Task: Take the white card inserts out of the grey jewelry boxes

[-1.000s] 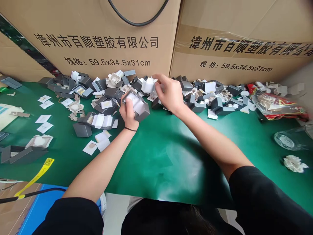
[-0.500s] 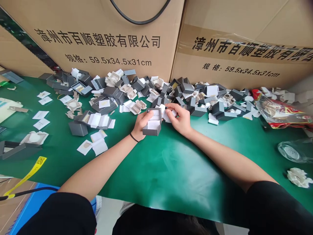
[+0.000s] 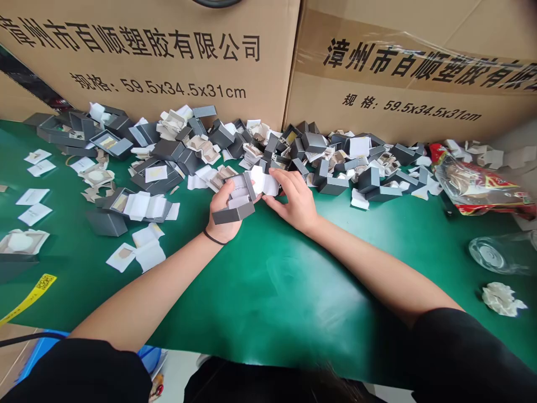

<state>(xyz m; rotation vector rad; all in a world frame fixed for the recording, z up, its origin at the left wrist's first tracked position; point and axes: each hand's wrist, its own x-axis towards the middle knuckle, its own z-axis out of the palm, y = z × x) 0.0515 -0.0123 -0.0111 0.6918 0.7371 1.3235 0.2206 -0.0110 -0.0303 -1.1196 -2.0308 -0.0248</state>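
Note:
My left hand (image 3: 223,228) is closed around a small dark grey box (image 3: 233,213), its thumb over the white inside where faint print shows. The box tilts, its top side facing right. Between the fingers of my right hand (image 3: 296,206) is a white folded paper piece (image 3: 271,185), which reaches left to the edge of the box. Whether the paper is still joined to the box I cannot tell. Behind both hands lies a long heap of dark grey boxes (image 3: 170,149) mixed with white paper inserts (image 3: 205,150).
Two large cartons (image 3: 184,70) stand along the back of the green table (image 3: 268,313). On the right are a red food bag (image 3: 478,187), a clear jar (image 3: 489,254) and crumpled paper (image 3: 503,298). Loose white cards (image 3: 34,214) and a yellow tag (image 3: 31,296) lie left.
My left hand has moved left and tilted the box to the right. The white paper in my right hand now shows more fully beside the box. The view has shifted slightly.

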